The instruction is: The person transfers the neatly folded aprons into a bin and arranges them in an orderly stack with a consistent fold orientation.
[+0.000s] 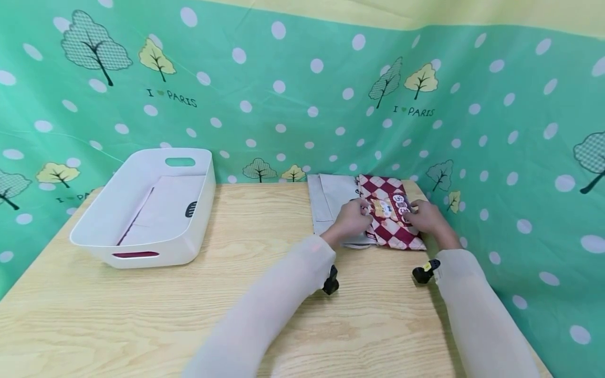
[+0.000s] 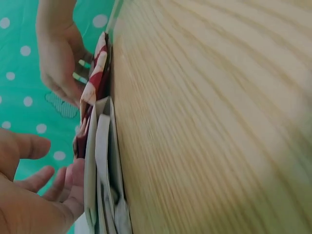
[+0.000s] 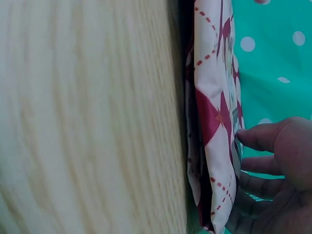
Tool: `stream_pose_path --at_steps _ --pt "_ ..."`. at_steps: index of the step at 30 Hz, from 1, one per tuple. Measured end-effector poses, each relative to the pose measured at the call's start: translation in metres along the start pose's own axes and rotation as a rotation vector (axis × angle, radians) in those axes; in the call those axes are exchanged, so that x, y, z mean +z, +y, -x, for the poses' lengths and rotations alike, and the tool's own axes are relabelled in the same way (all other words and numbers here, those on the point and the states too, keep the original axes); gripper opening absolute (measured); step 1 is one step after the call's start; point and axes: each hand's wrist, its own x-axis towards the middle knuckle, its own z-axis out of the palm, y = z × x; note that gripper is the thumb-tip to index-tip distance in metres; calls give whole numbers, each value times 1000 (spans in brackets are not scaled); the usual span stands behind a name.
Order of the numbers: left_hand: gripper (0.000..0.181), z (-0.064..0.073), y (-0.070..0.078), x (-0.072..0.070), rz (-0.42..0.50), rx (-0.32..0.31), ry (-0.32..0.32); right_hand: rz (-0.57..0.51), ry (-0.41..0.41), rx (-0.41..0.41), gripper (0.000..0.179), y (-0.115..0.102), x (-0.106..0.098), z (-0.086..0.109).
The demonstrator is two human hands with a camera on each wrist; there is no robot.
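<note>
A folded red-and-white checkered cloth (image 1: pixel 388 212) with a cartoon animal and lettering lies at the back right of the table. It overlaps a folded greyish-white cloth (image 1: pixel 326 197), whose stacked layers show edge-on in the left wrist view. My left hand (image 1: pixel 352 218) touches the checkered cloth's left side, fingers extended and thumb apart from it in the left wrist view. On the right part of the same cloth rests my right hand (image 1: pixel 427 218). In the right wrist view, its thumb and loosely bent fingers (image 3: pixel 261 185) are right at the printed face.
A white plastic basket (image 1: pixel 198 236) with handle cutouts stands at the back left, holding a folded whitish cloth (image 1: pixel 163 210) with a black print and dark red edge. Green dotted curtains (image 1: pixel 283 105) border the wooden table (image 1: pixel 142 315) at the back and right.
</note>
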Motion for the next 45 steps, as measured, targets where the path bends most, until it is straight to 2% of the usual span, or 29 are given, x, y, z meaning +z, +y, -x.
stream_pose_path --at_steps 3,8,13,19,29,39,45 --pt "46 -3 3 8 -25 -42 23 -32 1 11 55 3 0 0" --pt "42 -5 5 14 -49 -127 89 -137 -15 93 54 8 0 -2" --pt "31 -6 6 16 -16 -199 129 -288 -26 188 48 10 1 -3" --pt "43 -8 7 19 52 -252 179 -404 -21 221 41 8 1 -1" --pt "45 -7 7 20 94 -231 228 -528 -5 192 45 8 2 0" --pt "45 -9 2 20 189 -194 219 -586 49 144 48 6 1 2" --pt "45 -8 4 18 223 -144 225 -633 85 108 51 5 -3 3"
